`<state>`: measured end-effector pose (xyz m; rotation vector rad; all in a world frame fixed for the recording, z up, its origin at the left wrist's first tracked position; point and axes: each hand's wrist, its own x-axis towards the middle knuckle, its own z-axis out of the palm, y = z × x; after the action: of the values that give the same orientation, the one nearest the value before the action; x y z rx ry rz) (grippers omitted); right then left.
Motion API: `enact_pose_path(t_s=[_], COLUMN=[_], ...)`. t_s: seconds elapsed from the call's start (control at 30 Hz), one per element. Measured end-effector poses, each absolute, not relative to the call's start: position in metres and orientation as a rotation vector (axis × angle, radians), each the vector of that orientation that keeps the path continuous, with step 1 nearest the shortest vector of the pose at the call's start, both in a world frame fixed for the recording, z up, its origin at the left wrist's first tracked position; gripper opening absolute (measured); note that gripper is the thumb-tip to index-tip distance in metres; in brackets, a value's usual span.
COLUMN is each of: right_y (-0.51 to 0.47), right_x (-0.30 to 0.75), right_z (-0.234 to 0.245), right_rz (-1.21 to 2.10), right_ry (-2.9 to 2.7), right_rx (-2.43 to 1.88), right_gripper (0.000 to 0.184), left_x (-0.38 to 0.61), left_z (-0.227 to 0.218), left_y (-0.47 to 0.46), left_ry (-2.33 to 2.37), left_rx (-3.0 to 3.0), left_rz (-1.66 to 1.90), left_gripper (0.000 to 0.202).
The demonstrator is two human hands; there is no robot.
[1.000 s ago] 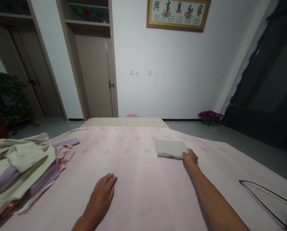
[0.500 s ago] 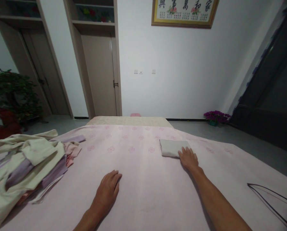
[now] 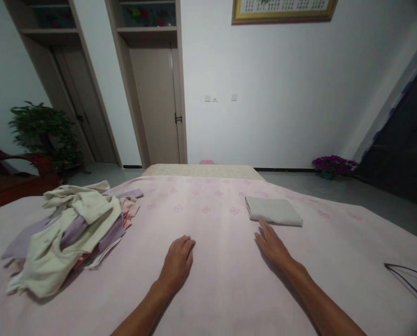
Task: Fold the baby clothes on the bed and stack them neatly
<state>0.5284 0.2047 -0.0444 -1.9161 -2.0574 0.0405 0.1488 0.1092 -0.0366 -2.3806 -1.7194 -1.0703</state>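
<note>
A folded pale cloth (image 3: 273, 211) lies on the pink flowered bed sheet (image 3: 215, 280), right of centre. My right hand (image 3: 272, 244) rests flat on the sheet just in front of the cloth, fingers stretched out, apart from it and holding nothing. My left hand (image 3: 178, 260) lies palm down on the sheet near the middle, fingers together and flat, empty. A loose heap of cream, lilac and pink clothes (image 3: 72, 228) sits on the sheet to the left, well away from both hands.
A thin dark wire hanger (image 3: 409, 282) lies at the right edge of the bed. Beyond the bed are grey floor, a door (image 3: 159, 102), a potted plant (image 3: 45, 133), a red wooden seat (image 3: 9, 179) and purple flowers (image 3: 332, 165).
My right hand has drawn back off the folded cloth toward me and now lies flat on the sheet. The view has swung left. My left hand stays put.
</note>
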Motion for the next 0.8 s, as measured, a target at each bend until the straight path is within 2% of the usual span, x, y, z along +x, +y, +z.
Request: enact_pose_path(t_s=[0.07,0.27,0.43,0.53,0.6,0.73,0.8], right_y=[0.184,0.159,0.16,0.159,0.158,0.157,0.156], right_x=[0.509,0.493,0.492,0.489,0.488,0.487,0.487], right_z=[-0.052,-0.053,-0.049,-0.048,-0.047,-0.045,-0.043], right_rz=[0.097,-0.063,-0.108,-0.098,-0.097,-0.089,-0.074], right_ry=[-2.159,-2.191,-2.169,-2.146,-2.14,-2.13,-2.125], right_rx=[-1.873,-1.758,-1.765,-1.781,-1.788,-1.797,-1.8], right_gripper=[0.061,0.051,0.05,0.049,0.049,0.048,0.048], left_x=[0.149,0.112,0.002,-0.066,-0.101,-0.152,-0.168], left_z=[-0.038,-0.016,0.057,0.104,0.125,0.14,0.141], left_y=[0.108,0.115,0.127,0.126,0.123,0.121,0.122], left_ry=[-1.715,-1.834,-1.79,-1.928,-2.112,-2.487,-2.517], left_rx=[-2.416,-2.25,-1.706,-1.296,-1.064,-0.896,-0.997], left_rz=[-1.112,-1.399,-1.37,-1.288,-1.277,-1.277,-1.228], left_gripper=[0.035,0.037,0.034,0.034,0.042,0.074,0.076])
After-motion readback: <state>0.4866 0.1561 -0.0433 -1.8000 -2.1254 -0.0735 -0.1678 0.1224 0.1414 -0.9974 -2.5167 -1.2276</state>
